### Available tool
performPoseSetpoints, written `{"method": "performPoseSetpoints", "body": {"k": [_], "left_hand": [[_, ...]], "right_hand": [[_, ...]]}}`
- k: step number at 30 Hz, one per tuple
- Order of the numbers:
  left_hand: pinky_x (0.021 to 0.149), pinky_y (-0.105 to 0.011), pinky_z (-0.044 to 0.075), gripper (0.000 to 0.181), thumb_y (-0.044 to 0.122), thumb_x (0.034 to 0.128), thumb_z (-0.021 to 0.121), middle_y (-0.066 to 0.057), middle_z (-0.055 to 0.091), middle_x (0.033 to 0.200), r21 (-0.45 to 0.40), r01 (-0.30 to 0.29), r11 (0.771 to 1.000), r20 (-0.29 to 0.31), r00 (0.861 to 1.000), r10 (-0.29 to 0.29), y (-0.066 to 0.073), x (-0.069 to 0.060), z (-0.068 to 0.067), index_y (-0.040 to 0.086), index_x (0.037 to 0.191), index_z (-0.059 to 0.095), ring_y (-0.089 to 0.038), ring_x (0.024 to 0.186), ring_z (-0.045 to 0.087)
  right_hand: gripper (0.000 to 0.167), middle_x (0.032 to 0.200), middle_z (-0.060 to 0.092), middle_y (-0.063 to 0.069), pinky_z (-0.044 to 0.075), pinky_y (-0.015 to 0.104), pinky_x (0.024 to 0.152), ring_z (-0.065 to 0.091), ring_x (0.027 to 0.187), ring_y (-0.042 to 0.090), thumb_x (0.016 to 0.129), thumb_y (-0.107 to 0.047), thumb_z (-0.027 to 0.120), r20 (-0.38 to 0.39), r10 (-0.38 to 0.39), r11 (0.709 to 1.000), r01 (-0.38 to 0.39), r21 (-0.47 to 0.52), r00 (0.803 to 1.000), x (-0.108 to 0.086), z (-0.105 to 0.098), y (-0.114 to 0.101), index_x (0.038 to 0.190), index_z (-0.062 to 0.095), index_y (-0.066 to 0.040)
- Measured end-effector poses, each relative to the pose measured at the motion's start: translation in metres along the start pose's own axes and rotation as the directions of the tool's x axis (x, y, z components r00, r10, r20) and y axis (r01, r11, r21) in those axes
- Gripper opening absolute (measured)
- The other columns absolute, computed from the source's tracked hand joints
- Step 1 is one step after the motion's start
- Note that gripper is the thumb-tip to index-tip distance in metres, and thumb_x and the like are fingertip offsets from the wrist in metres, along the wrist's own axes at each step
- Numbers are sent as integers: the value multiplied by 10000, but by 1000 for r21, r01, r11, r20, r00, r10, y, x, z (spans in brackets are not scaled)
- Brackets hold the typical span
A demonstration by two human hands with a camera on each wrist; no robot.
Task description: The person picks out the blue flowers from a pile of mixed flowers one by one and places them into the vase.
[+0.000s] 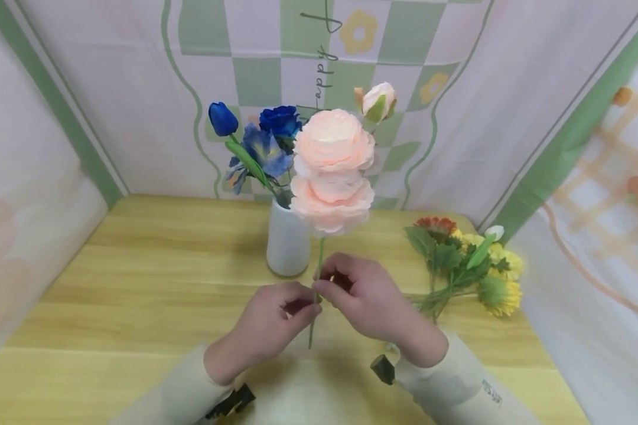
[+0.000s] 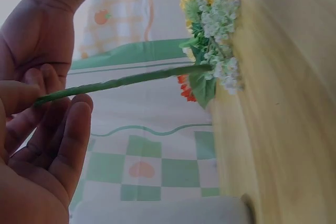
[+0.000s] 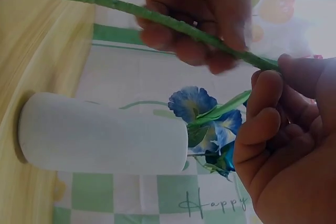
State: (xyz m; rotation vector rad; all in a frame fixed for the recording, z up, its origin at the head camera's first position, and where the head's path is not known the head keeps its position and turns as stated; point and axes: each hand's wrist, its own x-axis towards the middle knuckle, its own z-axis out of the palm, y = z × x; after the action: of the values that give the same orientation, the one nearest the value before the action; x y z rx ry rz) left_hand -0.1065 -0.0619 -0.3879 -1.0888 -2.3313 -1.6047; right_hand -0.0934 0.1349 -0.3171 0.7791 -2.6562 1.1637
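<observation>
A pale pink flower with two full blooms and a bud stands upright in front of me. Its green stem is pinched between thumb and fingers of my right hand. Just below that grip, my left hand also pinches the stem, whose bare lower end sticks out beneath. Behind the hands is a white vase holding blue flowers, among them a tulip bud and a rose. In the left wrist view, the stem runs out from the fingertips; the blooms are out of sight.
On the table's right lies a bunch of yellow, red and white flowers with stems pointing toward me. The wooden table ends at printed cloth walls at the back and sides. The vase stands close behind my hands.
</observation>
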Motion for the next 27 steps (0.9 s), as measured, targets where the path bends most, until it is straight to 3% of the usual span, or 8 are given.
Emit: {"method": "performPoseSetpoints", "body": {"k": [4, 9, 14, 19, 22, 27], "left_hand": [[646, -268, 564, 91, 110, 934, 690, 42, 708, 882, -20, -42, 999, -42, 998, 41, 5, 6, -4, 82, 1003, 740, -70, 735, 639], [673, -281, 572, 89, 139, 946, 701, 37, 715, 911, -32, -8, 999, -74, 997, 6, 11, 12, -8, 90, 1009, 739, -85, 773, 652], [662, -275, 569, 63, 123, 936, 707, 37, 704, 885, 38, 11, 999, -103, 995, -7, 17, 21, -16, 90, 987, 724, -75, 761, 644], [614, -272, 558, 56, 98, 933, 705, 19, 684, 828, 104, -16, 994, -184, 982, 35, 22, 46, -37, 72, 977, 727, -81, 704, 622], [610, -281, 559, 160, 64, 935, 694, -15, 691, 835, 99, -22, 995, -239, 970, 46, 24, 65, -53, 49, 1093, 716, -111, 692, 622], [629, -287, 560, 332, 67, 937, 695, -15, 682, 861, 99, -13, 995, -326, 944, 45, 36, 90, -77, 53, 1265, 644, -126, 700, 629]], "right_hand": [[60, 698, 533, -84, 435, 270, 482, 487, 575, 87, 957, -199, 680, -16, -30, 999, 30, -44, 999, 0, 2, -1, 903, 654, -194], [36, 772, 557, -117, 456, 269, 504, 512, 617, 82, 956, -204, 682, -39, -42, 997, 40, -59, 998, 1, 3, 1, 940, 688, -172], [140, 823, 590, -103, 470, 279, 536, 532, 657, 100, 956, -227, 688, -62, -21, 1000, 21, -2, 998, 0, 3, 9, 1078, 693, -160], [257, 893, 631, -38, 504, 313, 556, 578, 686, 149, 980, -248, 653, -81, 93, 992, -86, 87, 992, 4, 5, 32, 1201, 665, -116], [365, 1018, 660, 16, 549, 355, 668, 628, 812, 168, 980, -304, 651, -74, 180, 984, -179, 14, 981, 14, 9, 53, 1275, 628, -91], [588, 1308, 593, 100, 527, 438, 891, 603, 1101, 240, 963, -363, 663, 16, 319, 940, -314, -129, 948, 34, 22, 86, 1440, 480, -70]]}}
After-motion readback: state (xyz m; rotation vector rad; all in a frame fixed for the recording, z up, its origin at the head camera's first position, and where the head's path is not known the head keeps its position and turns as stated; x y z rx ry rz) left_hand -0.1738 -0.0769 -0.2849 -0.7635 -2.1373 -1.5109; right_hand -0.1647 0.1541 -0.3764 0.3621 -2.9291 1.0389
